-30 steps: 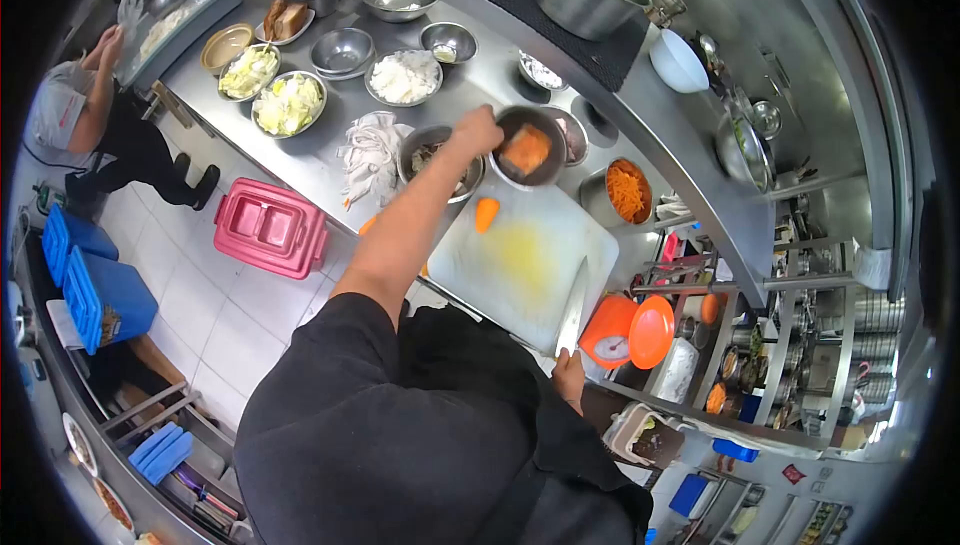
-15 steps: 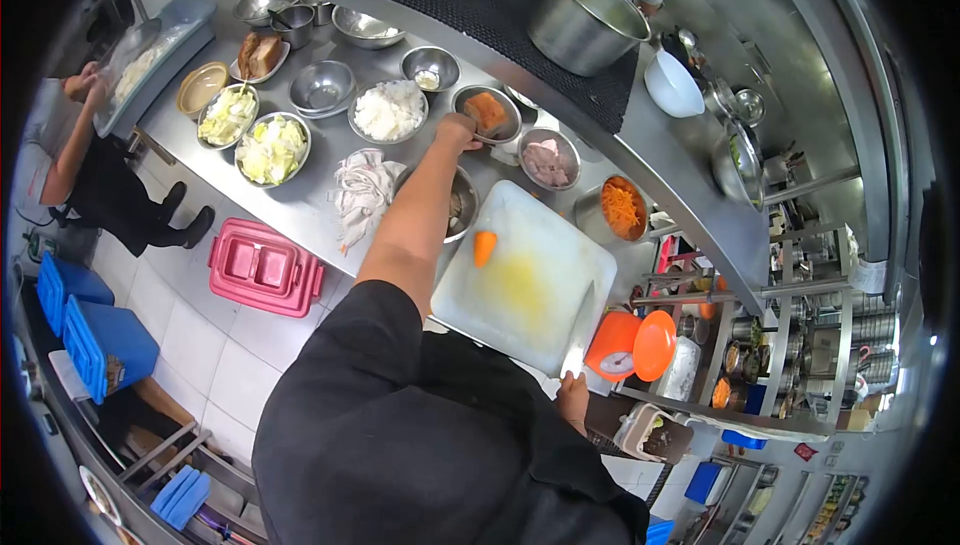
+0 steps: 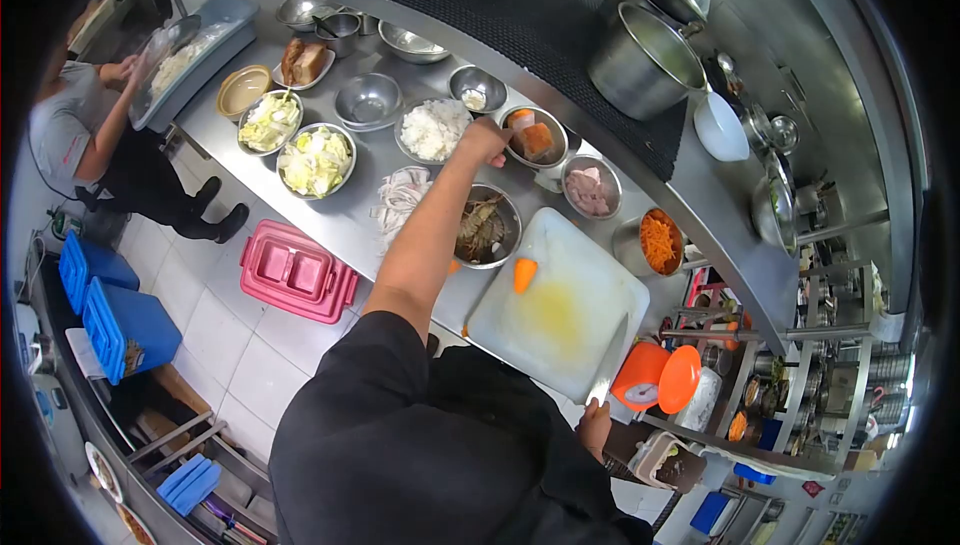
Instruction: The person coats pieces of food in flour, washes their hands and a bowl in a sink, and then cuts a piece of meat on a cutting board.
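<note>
My left hand [image 3: 487,142] is stretched out over the counter, between a bowl of white shredded food [image 3: 434,129] and the rim of a metal bowl [image 3: 562,154] with orange pieces [image 3: 536,141] in it. Its fingers are loosely bent and a little apart; nothing shows between them. Closed round a handle, my right hand [image 3: 595,429] holds a knife [image 3: 608,365], the blade flat along the right side of a white cutting board [image 3: 575,350]. A carrot piece [image 3: 524,275] lies at the board's upper left. Below my left forearm stands a bowl of shrimp [image 3: 484,230].
Nearby stand bowls of pale pink meat [image 3: 590,191], shredded carrot [image 3: 660,242] and chopped cabbage [image 3: 316,163]. A crumpled cloth [image 3: 400,200] lies by my forearm. An orange scale [image 3: 640,377] sits right of the board. A raised shelf [image 3: 540,40] borders the counter; another person [image 3: 95,135] stands left.
The view has shifted, so the counter appears farther right and lower. My left hand has drawn slightly away from the bowl of orange pieces, where a second piece now shows. The knife stays in place.
</note>
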Demonstrator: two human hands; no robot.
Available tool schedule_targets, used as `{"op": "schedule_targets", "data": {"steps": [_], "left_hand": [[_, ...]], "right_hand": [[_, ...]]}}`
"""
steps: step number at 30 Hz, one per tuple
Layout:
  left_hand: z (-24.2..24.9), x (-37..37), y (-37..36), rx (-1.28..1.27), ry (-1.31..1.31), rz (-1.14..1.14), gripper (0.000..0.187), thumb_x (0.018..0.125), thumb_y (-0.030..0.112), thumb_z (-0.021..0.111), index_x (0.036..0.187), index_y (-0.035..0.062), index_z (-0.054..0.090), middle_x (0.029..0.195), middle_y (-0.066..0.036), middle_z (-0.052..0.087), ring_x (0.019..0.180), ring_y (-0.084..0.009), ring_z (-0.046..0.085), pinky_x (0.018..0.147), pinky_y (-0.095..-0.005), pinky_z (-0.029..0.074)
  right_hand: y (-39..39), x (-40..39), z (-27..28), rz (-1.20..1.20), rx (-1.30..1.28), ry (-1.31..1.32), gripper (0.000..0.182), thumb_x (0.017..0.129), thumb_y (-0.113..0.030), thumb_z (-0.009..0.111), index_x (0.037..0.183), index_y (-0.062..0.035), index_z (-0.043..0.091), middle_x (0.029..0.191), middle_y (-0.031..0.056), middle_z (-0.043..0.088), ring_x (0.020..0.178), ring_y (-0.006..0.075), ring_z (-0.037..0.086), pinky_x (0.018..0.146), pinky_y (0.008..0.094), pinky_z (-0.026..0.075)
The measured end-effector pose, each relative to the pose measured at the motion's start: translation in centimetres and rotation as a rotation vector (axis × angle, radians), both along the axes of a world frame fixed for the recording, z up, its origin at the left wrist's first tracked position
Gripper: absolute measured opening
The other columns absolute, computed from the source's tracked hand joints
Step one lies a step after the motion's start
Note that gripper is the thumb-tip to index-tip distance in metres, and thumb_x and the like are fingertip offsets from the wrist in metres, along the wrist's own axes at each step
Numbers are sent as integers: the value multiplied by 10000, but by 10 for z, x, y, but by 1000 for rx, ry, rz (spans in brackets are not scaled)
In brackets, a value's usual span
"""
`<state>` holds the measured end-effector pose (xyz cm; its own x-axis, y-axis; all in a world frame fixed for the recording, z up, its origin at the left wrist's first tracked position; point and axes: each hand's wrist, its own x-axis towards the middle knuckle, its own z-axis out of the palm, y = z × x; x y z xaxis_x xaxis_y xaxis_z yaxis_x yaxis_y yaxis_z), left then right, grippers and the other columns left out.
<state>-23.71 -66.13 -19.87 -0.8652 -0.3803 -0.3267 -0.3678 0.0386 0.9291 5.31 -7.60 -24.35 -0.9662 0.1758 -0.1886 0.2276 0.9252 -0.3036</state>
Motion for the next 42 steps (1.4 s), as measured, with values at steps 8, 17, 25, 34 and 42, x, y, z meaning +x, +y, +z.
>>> {"op": "schedule_targets", "data": {"steps": [8, 17, 25, 34, 42], "left_hand": [[-4, -8, -29, -110, 27, -2, 389, 975, 247, 523, 888, -104, 666, 725, -183, 724, 562, -242, 722, 563, -350, 604], [16, -4, -45, -227, 69, 158, 467, 902, 325, 650, 1224, -12, 616, 878, -230, 734, 686, -293, 746, 728, -405, 600], [-49, -75, -182, -1260, -120, 137, 366, 908, 294, 625, 1196, 80, 698, 1214, -166, 700, 1114, -351, 670, 914, -451, 554], [-87, -107, -251, -1367, -242, 44, 414, 907, 297, 663, 1261, 83, 654, 1262, -165, 676, 1125, -351, 659, 936, -456, 538], [-99, -94, -293, -1642, 374, -41, 472, 906, 300, 697, 1319, 86, 616, 1305, -164, 654, 1134, -350, 649, 955, -460, 523]], "right_hand": [[-8, -1, 7, 34, 46, 56, 337, 1032, -349, 516, 989, -16, 540, 869, 321, 668, 844, 540, 637, 680, 601, 495], [-28, -11, 30, 43, 53, 164, 321, 1028, -351, 525, 1003, -36, 577, 863, 283, 677, 824, 514, 649, 685, 579, 503], [-33, -17, 21, -52, 96, -34, 354, 1021, -388, 500, 1045, -38, 548, 857, 307, 682, 847, 513, 663, 763, 619, 505], [-35, -10, 6, -141, 136, -35, 368, 1015, -390, 515, 1016, -25, 562, 817, 309, 675, 798, 510, 668, 733, 614, 518], [-28, -9, 10, -122, -30, -20, 385, 1019, -425, 498, 1059, -43, 513, 817, 290, 670, 793, 501, 658, 725, 609, 505]]}}
